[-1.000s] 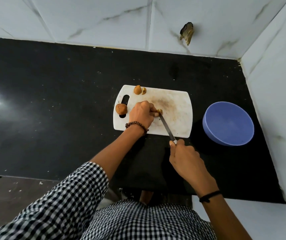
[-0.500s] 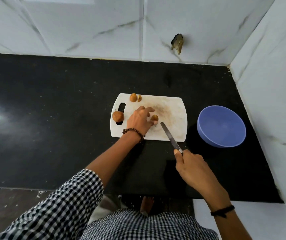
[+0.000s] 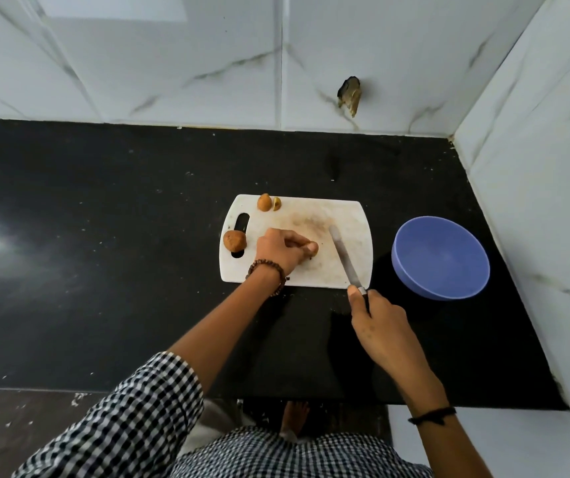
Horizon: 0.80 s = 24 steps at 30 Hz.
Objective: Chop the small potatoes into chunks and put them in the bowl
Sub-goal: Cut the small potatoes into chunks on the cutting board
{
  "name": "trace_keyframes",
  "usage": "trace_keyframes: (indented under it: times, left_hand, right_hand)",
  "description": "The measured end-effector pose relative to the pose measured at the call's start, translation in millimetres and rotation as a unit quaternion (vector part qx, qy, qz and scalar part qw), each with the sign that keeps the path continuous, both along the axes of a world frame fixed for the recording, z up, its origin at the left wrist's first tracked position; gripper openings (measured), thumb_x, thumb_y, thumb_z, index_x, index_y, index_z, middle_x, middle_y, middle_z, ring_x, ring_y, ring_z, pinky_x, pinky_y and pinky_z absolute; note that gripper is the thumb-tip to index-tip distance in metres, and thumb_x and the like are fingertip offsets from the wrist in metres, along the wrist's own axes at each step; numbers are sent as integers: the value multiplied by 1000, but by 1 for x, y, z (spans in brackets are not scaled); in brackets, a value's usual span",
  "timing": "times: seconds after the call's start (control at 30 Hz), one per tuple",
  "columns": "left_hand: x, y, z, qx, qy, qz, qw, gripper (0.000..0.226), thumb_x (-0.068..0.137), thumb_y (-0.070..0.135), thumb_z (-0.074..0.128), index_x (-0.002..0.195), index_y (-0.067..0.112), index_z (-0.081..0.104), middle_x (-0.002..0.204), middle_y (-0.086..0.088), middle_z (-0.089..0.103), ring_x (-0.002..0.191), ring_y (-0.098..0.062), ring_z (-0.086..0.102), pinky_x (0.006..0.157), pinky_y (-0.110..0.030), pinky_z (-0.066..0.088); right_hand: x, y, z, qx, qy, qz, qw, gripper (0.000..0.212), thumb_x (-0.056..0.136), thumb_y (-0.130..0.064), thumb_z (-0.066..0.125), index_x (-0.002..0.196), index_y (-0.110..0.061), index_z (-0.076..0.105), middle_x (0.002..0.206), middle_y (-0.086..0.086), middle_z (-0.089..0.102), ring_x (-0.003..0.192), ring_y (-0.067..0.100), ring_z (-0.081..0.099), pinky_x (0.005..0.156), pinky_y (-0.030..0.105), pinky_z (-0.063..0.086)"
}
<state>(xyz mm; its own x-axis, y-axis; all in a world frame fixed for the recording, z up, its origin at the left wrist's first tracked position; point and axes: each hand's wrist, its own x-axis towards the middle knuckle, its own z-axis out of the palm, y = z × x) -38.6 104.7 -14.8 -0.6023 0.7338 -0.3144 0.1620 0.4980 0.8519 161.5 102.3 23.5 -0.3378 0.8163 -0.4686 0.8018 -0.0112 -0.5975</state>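
While the right hand [image 3: 376, 326] grips the knife [image 3: 343, 255] by its handle at the near edge of the board [image 3: 352, 215], fingers curled round it and one digit laid along it toward the blade, the blade slants across the board with its tip pointing away. Just left of the blade, the left hand [image 3: 278, 250] pinches a small piece [image 3: 313, 249] against the board between thumb and fingertips.

Risk: the fingertips lie close beside the blade. The piece is small and rounded, so a slip or roll under the cut would likely bring the edge onto them.

A whole potato [image 3: 234, 240] sits at the board's left edge, partly over the handle slot. A knock from the left wrist could send it onto the counter [image 3: 104, 270]. Another potato [image 3: 263, 203] and a half [image 3: 277, 203] lie at the far edge, touching or nearly so.

The bowl [image 3: 442, 253] stands right of the board, apart from it, with no chunks showing inside. The side wall [image 3: 535, 201] is near beyond it, so room there is tight. To the left the counter runs wide.
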Motion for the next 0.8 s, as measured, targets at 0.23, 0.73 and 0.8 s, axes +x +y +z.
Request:
trace_keyframes:
  times: [0.23,0.73,0.8]
  left_hand:
    - [3,-5,-2,22,45,-4,999,12,81,23,75,91,16,75,89,4,71,84,-5,61,78,-20,50]
    - [0,-7,-9,67,134,-46,988,14,78,12,77,92,13,76,87,2,74,81,-3,66,78,-11,51]
    - [2,-6,-8,65,149,-47,986,13,79,12,76,92,12,76,87,1,74,80,-5,65,75,-8,49]
  right_hand:
    - [-21,-8,-11,-23,29,1,999,47,104,-56,32,105,-16,57,93,5,60,77,11,59,61,25,39]
    - [-40,-3,-24,22,18,49,998,46,105,-55,27,105,-17,53,88,5,62,79,19,64,70,38,53]
    - [-42,-3,-24,38,6,58,998,45,105,-54,25,106,-17,51,90,5,62,81,21,64,73,42,55]
